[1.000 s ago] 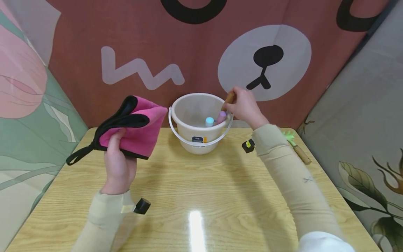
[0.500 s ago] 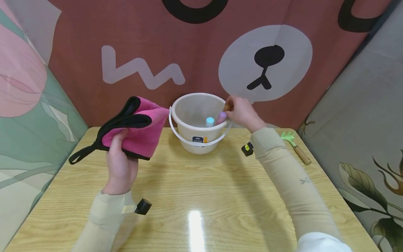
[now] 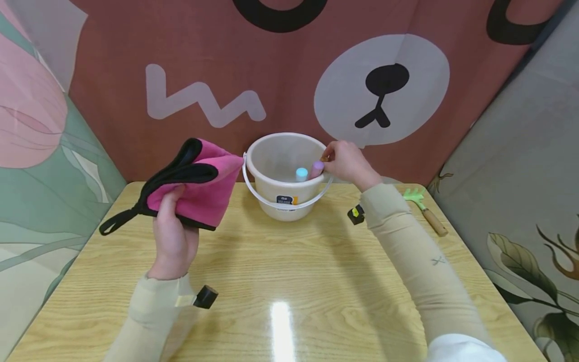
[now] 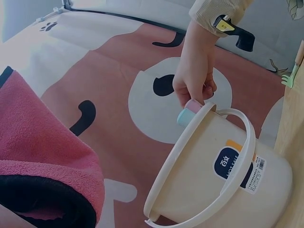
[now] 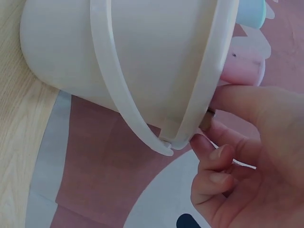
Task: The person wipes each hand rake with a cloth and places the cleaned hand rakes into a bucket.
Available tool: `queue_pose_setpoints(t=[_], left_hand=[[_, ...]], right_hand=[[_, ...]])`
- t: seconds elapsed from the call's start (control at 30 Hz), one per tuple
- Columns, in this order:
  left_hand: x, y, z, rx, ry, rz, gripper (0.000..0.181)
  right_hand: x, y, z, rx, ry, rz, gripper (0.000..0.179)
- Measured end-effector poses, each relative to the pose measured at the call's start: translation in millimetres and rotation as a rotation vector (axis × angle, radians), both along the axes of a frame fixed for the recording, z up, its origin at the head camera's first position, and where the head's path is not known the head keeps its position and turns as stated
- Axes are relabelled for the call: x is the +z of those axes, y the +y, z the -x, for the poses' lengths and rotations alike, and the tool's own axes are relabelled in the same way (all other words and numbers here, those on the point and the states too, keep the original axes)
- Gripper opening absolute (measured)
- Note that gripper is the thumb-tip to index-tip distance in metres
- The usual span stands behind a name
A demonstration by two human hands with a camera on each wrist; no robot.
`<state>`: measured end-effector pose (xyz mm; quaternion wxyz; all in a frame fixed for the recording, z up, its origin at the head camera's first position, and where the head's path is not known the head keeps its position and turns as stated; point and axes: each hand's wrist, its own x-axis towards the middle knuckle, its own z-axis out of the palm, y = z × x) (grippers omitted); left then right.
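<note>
Our left hand (image 3: 174, 244) clasps the pink cloth (image 3: 208, 193) toward the white bucket's (image 3: 289, 189) nine o'clock, while our right hand (image 3: 350, 162) pinches a wooden handle (image 5: 207, 120) at the three-o'clock rim, where we'd best lower it gently, clear of the purple-tipped object (image 3: 317, 168) at four.

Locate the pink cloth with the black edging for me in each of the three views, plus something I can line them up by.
Head: pink cloth left of centre, in the left hand.
Left wrist: pink cloth at the left edge, lower part.
Right wrist: not in it.
Shared landmark: the bucket, centre in head, lower right in left wrist, upper left in right wrist.
</note>
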<state>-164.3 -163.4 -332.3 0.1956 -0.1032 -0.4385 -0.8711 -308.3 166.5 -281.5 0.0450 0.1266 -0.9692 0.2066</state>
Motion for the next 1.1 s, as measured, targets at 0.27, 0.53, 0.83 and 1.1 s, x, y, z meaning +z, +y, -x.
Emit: queue_pose_setpoints(t=[0.27,0.53,0.83,1.1], left_hand=[[-0.3,0.1,-0.3,-0.003,-0.01,0.009,0.018],[-1.4,-0.8,-0.8,-0.01,-0.014,-0.003,0.02],[-2.1,-0.8,-1.9,-0.002,-0.029,0.003,0.022],[-5.3,-2.3,-3.7,0.004,-0.044,-0.025,0.024]], right_hand=[[2.5,3,-6.7,-0.049,0.025,0.053,0.036],[-2.5,20,-9.5,-0.13,0.155,0.141,0.045],[-8.2,59,-18.8,-0.245,0.135,0.12,0.053],[-13.8,97,-29.8,-0.32,0.065,0.103,0.062]])
